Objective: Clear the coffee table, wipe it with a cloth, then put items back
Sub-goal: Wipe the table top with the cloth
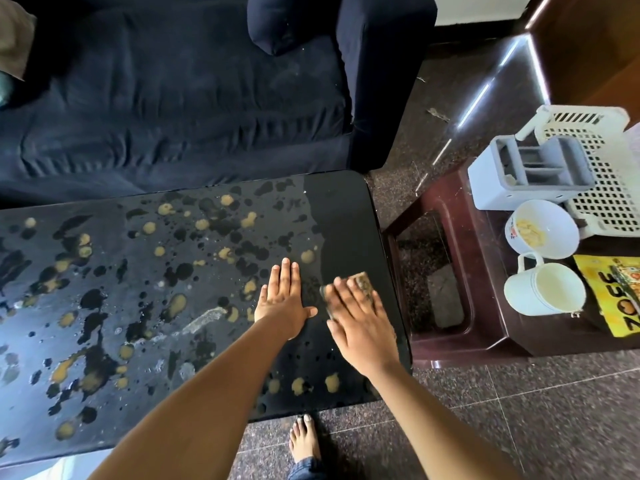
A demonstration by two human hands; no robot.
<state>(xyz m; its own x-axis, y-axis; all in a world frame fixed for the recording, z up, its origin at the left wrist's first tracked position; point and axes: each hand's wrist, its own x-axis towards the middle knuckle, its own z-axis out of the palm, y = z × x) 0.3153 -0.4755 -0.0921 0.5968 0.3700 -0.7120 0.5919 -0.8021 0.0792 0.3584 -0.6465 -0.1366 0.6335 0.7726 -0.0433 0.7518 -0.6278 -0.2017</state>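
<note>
**Uncleaned stretch lies to the left of the wiping hand**

The glossy black rectangular counter [346,209] runs lengthwise left to right. Yellowish-brown dried blotches [176,306] cover its left and middle, and its left end is cut off by the frame. The left hand [282,303] rests flat on it, fingers straight and together, holding nothing, and is nearer the mess. Just beside it, the right hand [356,323] presses straight, uncurled fingers onto a small brownish cloth pad [362,282]. The pad is blurred and mostly hidden beneath them. Only the right-end strip looks clean, so wiping probably heads leftward.
</note>
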